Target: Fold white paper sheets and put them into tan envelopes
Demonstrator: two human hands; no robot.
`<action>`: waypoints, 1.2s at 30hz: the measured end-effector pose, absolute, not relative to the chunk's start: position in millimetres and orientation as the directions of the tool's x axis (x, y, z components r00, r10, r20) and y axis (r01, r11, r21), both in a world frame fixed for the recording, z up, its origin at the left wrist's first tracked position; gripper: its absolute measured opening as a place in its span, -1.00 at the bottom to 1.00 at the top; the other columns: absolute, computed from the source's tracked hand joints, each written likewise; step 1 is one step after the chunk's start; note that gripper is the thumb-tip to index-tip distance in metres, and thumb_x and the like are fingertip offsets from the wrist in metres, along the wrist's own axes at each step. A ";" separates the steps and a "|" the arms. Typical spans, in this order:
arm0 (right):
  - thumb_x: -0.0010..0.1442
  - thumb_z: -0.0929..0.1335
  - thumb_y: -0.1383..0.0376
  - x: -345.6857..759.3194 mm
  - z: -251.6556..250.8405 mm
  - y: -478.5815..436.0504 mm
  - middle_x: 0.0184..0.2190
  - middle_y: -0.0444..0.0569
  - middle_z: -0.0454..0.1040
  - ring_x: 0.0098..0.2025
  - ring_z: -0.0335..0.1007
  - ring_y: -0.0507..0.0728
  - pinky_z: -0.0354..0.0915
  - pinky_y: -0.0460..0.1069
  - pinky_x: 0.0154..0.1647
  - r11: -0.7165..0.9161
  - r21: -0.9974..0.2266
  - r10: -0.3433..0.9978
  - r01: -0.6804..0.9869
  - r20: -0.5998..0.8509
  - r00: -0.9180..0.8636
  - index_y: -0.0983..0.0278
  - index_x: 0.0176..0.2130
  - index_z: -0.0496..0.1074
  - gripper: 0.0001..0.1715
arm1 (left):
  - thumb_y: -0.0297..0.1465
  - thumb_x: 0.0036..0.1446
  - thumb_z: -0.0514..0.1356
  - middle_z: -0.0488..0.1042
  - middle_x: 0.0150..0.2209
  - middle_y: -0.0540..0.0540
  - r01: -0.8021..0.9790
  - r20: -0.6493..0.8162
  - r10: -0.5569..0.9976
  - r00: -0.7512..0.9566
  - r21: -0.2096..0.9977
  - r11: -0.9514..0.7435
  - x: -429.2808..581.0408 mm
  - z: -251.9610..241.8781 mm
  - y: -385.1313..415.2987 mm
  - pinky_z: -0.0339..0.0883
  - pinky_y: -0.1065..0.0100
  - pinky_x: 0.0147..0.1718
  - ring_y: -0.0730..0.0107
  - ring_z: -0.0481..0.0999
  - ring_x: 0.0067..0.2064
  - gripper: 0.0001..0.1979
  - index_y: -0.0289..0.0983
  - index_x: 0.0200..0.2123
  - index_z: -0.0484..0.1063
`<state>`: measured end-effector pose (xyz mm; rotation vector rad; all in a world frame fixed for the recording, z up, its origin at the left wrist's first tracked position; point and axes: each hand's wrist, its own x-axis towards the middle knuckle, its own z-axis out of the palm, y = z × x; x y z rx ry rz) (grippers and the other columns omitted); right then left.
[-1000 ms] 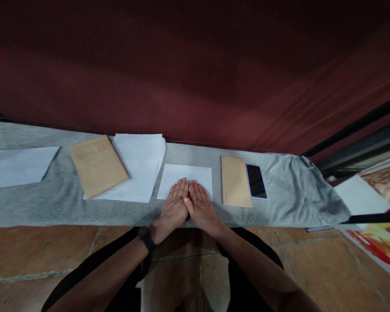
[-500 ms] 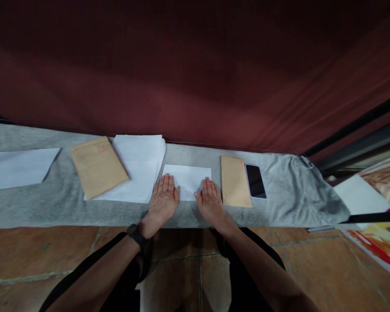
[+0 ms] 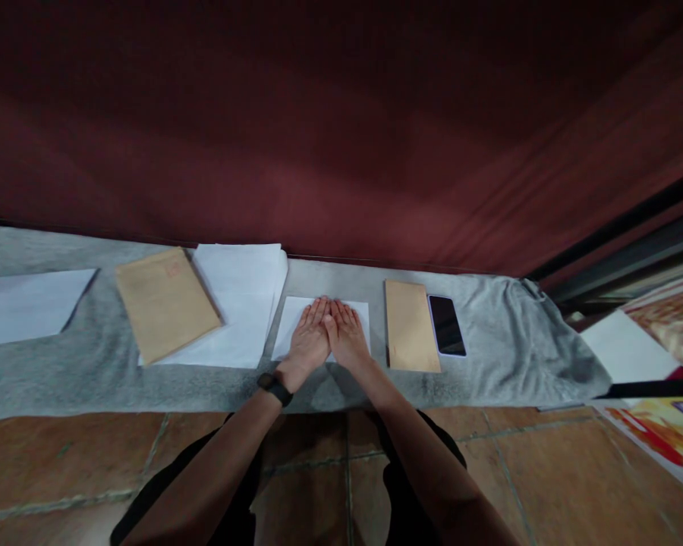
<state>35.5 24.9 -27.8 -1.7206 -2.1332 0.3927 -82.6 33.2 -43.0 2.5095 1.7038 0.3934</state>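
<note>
A small white sheet of paper [image 3: 287, 322], possibly folded, lies on the grey cloth in front of me. My left hand [image 3: 312, 334] rests flat on its middle, fingers stretched forward, with a dark watch on the wrist. My right hand [image 3: 346, 332] lies flat beside it, the two touching at the thumbs and index fingers. Both palms press on the paper and hide its centre. To the left are larger white sheets [image 3: 242, 303] with a thick brown envelope [image 3: 168, 303] partly over them. A narrower brown envelope [image 3: 410, 326] lies to the right of my hands.
A phone [image 3: 447, 326] sits against the right envelope. Another white sheet [image 3: 31, 305] is at the far left. The grey cloth [image 3: 506, 341] is rumpled at its right end, near printed boards [image 3: 671, 425]. A dark red fabric wall [image 3: 341, 152] rises behind.
Both hands have slid inward over the small white paper, from its two sides to its middle, and now touch each other. The view has tilted slightly.
</note>
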 end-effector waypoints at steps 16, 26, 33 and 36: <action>0.51 0.13 0.06 61.0 -51.3 23.9 0.42 0.30 0.12 0.46 0.05 0.32 0.03 0.26 0.45 0.172 -0.235 0.953 0.957 0.285 -0.102 0.53 0.41 0.13 -0.26 | -0.31 0.37 -0.12 0.14 0.42 -0.38 0.951 0.240 0.949 0.203 0.183 -0.249 -99.5 -45.3 38.9 -0.05 0.01 0.42 0.08 0.05 0.48 -0.38 -0.52 0.40 0.13; 0.50 0.12 0.02 65.0 -55.9 18.0 0.41 0.42 0.11 0.46 0.04 0.38 0.09 0.29 0.41 0.093 -0.200 0.938 0.975 0.345 -0.019 0.60 0.41 0.08 -0.19 | -0.27 0.35 -0.09 0.05 0.43 -0.51 0.962 0.257 0.963 0.084 0.232 -0.146 -99.0 -42.4 32.4 -0.04 -0.09 0.41 -0.10 -0.01 0.49 -0.32 -0.65 0.37 0.11; 0.50 0.14 0.03 66.3 -46.4 12.7 0.43 0.48 0.03 0.48 -0.04 0.41 0.05 0.28 0.44 0.035 -0.221 0.961 0.975 0.276 0.029 0.68 0.41 0.04 -0.15 | -0.26 0.38 -0.11 0.10 0.40 -0.58 0.953 0.309 0.949 0.061 0.265 -0.147 -107.3 -46.0 26.8 0.00 -0.12 0.40 -0.13 0.04 0.47 -0.33 -0.69 0.35 0.12; 0.51 0.14 0.07 63.3 -39.4 6.0 0.45 0.41 -0.02 0.51 -0.10 0.36 -0.01 0.26 0.48 0.075 -0.255 0.968 0.964 0.250 -0.009 0.64 0.42 0.02 -0.19 | -0.27 0.39 -0.12 0.09 0.43 -0.49 0.940 0.342 0.934 0.103 0.275 -0.204 -109.2 -46.2 17.2 -0.03 -0.14 0.41 -0.07 0.01 0.48 -0.34 -0.59 0.40 0.06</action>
